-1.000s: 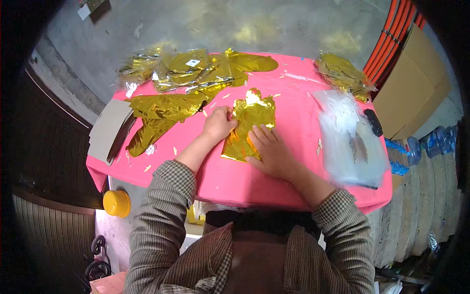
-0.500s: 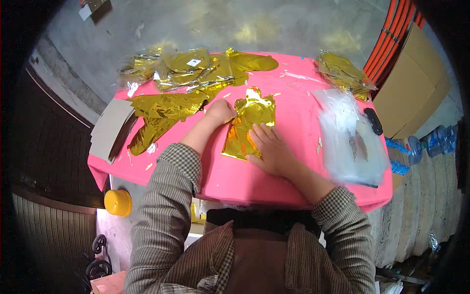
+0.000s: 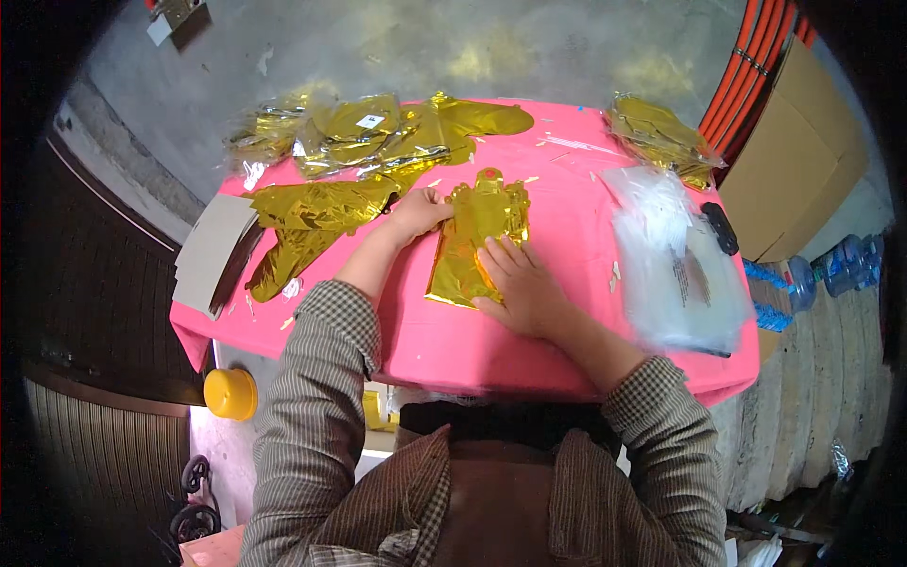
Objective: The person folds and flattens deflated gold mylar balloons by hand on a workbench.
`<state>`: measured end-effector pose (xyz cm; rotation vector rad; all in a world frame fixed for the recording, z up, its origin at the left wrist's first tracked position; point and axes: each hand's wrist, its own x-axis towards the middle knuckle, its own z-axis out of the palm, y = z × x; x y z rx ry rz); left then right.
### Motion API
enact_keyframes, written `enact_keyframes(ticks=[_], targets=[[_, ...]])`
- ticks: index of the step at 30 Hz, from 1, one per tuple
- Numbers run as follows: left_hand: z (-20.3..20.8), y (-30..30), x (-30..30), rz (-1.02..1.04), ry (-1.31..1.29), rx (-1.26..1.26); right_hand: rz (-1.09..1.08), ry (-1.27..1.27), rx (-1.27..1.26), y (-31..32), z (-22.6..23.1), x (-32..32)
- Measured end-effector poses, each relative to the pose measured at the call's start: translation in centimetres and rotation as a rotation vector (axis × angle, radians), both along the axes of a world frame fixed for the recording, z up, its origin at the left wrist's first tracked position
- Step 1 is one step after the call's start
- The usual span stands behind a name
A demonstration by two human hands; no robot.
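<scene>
A folded gold foil balloon (image 3: 480, 227) lies on the pink-covered table (image 3: 576, 227) in front of me, its tabbed end pointing away. My left hand (image 3: 422, 214) is closed at the balloon's upper left edge, thumb and fingers pinched together there. Flat on the balloon's lower right part rests my right hand (image 3: 525, 288), fingers stretched out. To the left lie unfolded gold foil balloons (image 3: 321, 208), spreading toward the back edge.
Gold foil in clear bags (image 3: 364, 128) sits at the back left, more bagged foil (image 3: 661, 132) at the back right. Clear plastic bags (image 3: 680, 274) and a black object (image 3: 720, 229) lie right. Grey cardboard (image 3: 215, 250) stands at the left edge, a yellow container (image 3: 230, 393) below.
My left hand has shifted slightly and its fingers have moved along the balloon's upper left edge. The balloon's far end looks flatter. My right hand stays nearly in place.
</scene>
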<state>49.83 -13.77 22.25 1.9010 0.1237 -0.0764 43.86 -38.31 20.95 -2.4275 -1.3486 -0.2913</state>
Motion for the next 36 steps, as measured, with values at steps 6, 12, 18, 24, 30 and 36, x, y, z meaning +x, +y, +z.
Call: enact_keyframes(ticks=[6, 12, 18, 24, 30, 36], targets=[[0.5, 0.4, 0.1, -0.038, 0.167, -0.023, 0.002, 0.029, -0.005, 0.1, 0.0, 0.1], [0.4, -0.3, -1.7, 0.024, 0.118, -0.051, 0.051, 0.11, 0.173, -0.1, -1.7, 1.6], [0.1, -0.1, -5.2, 0.043, -0.014, -0.033, -0.17, 0.332, 0.662, -1.0, -0.7, 3.9], [0.1, -0.4, -8.7, 0.052, -0.007, -0.281, -0.293, 0.769, 0.725, -1.0, -0.9, 4.6], [0.0, 0.0, -10.1, 0.042, -0.022, -0.247, -0.097, 1.299, 0.604, -1.1, 2.0, 3.5], [1.1, -0.7, -10.2, 0.047, -0.047, -0.11, -0.116, 1.313, 0.542, -1.1, 2.7, 3.3]])
